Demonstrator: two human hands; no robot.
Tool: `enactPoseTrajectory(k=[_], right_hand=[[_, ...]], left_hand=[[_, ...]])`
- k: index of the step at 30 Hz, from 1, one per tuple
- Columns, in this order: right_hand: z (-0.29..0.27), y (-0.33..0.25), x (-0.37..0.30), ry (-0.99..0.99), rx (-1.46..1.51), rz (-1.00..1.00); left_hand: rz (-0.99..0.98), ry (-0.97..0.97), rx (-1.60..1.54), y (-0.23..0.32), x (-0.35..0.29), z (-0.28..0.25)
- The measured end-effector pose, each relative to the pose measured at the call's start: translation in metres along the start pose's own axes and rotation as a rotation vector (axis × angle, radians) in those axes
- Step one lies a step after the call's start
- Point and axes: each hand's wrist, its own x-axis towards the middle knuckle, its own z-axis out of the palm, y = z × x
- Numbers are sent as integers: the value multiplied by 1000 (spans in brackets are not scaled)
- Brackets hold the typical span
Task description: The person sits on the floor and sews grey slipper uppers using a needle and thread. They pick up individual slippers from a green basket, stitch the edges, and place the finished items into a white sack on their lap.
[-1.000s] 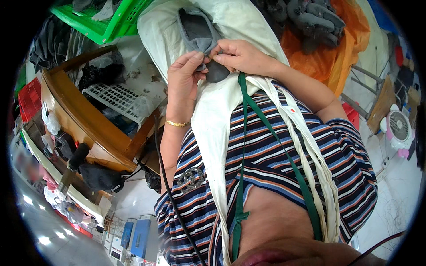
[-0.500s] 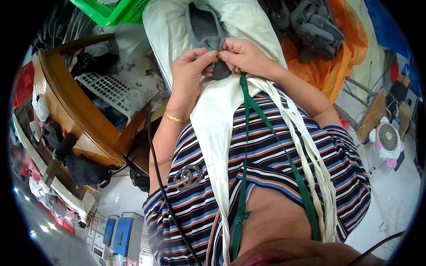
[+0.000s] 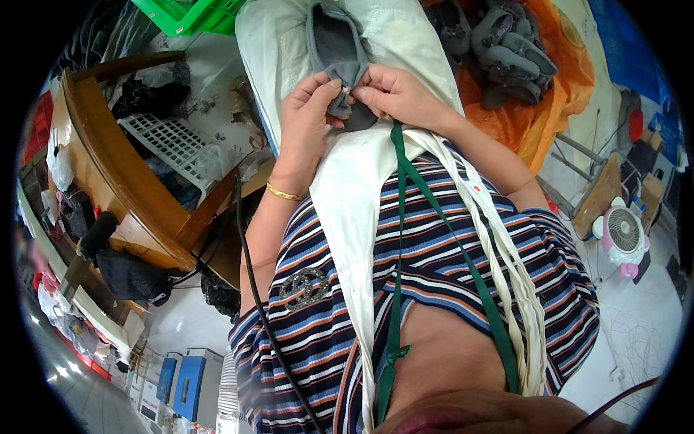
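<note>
A grey soft fabric shoe (image 3: 334, 45) lies on my lap over the white apron (image 3: 264, 36), its opening facing up. Fingers of my left hand (image 3: 309, 108) pinch the fabric at the shoe's near end. My right hand (image 3: 401, 95) grips the same end from the other side, thumb and forefinger close to the left fingertips. A tiny pale bit shows between the fingertips, too small to name. Part of the shoe's near end is hidden under both hands.
Several grey shoes (image 3: 515, 54) are piled on an orange sheet (image 3: 567, 79) at the right. At the left stand a curved wooden frame (image 3: 119, 181) and a white plastic basket (image 3: 165, 148). Further off are a green crate (image 3: 189, 16) and a small pink-and-white fan (image 3: 623, 230).
The fingertips have drawn slightly apart, and more of the folded grey fabric shows between them. Both hands keep their hold on the shoe. The whole view has shifted a little.
</note>
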Motion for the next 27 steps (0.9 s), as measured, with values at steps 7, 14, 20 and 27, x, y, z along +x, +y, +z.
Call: enactPoseTrajectory(k=[7,14,20,27], right_hand=[[1,-3,-1,-8,-85,-47],[-2,-1,-3,-19,-82,-10],[2,-5,-7,26,-34,-52],[-4,-4,-6,-26,26,-46]], left_hand=[[221,110,303,-3,2,-1],[1160,96,1063,-4,0,-1],[1240,-24,1125,-4,-4,-5],[973,125,968,-2,-4,-11]])
